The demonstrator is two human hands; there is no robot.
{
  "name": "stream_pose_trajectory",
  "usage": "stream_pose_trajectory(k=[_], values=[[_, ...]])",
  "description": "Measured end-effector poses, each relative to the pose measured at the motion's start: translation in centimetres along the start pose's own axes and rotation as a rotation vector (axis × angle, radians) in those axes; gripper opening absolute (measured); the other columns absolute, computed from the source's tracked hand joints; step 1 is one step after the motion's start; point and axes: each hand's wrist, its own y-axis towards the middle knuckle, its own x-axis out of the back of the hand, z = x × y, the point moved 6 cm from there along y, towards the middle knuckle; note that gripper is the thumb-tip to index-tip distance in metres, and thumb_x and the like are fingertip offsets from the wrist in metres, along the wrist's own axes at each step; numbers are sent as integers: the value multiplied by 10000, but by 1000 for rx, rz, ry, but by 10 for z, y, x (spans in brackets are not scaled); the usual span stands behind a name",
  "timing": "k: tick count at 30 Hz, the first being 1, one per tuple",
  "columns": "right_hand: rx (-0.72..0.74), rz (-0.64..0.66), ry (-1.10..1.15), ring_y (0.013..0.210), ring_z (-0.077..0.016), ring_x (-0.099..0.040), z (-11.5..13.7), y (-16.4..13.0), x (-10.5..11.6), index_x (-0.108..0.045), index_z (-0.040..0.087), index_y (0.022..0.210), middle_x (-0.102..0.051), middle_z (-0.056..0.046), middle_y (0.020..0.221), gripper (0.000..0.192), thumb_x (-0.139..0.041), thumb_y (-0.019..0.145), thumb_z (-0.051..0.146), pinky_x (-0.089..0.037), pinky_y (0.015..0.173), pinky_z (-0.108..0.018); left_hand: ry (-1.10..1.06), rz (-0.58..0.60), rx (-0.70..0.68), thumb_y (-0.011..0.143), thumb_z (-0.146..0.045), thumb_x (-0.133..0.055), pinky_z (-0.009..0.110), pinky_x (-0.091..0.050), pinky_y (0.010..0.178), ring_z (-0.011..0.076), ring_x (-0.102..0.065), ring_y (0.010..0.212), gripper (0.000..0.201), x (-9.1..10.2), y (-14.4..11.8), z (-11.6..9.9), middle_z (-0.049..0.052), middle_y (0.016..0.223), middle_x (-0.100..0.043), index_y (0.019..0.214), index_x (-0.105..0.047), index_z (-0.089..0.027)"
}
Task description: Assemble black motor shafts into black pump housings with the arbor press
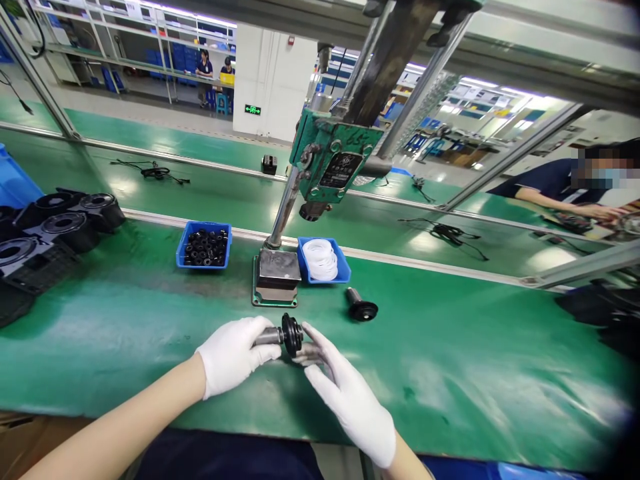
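Left hand (pixel 235 363) — gloved white, closed round the grey shaft of one black-flanged rotor (pixel 289 335), held just above the counter (pixel 450 373). Right hand (pixel 345 393) — gloved, fingers extended and loose, fingertips touching the same part's far end. One second rotor (pixel 361 308) lies apart, right of the press base (pixel 277 279). Two blue bins: black rings (pixel 204 245), white rings (pixel 323 260). Black housings (pixel 55 233) stacked at left edge. Green matting, broad open room right; factory hall behind.
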Motion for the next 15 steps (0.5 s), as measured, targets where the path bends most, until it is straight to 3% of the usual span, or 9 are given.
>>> stream_pose_trajectory(k=[4,9,12,15], values=[[119,-107,-181,1119,-216,-597,15,5,13,-424,261,1359,-532,-107,1331,464,-502,905,201,-500,979,-436,-81,67,10,878,-440,-534,295,-384,695,212,-564,796,243,-3,-1,3,8,860,-613,971,-579,-220],[385,-33,-299,1130,-204,-558,44,13,-3,-468,266,1187,-511,-77,1247,457,-517,791,44,-512,922,-355,-315,276,23,859,-555,-520,257,-326,597,146,-432,649,364,-8,-4,0,-35,708,-482,827,-521,-193],[422,11,-317,1088,-205,-557,49,16,-10,-457,253,1146,-515,-69,1156,489,-526,729,8,-508,908,-345,-381,355,54,846,-570,-520,249,-300,572,132,-382,629,384,-8,-7,-2,-44,684,-443,772,-477,-195],[404,26,-292,1070,-197,-563,48,20,-10,-454,256,1158,-510,-68,1167,509,-535,719,10,-517,892,-329,-321,313,32,842,-563,-513,254,-304,584,141,-396,645,375,-3,-6,-3,-40,692,-442,769,-478,-197]])
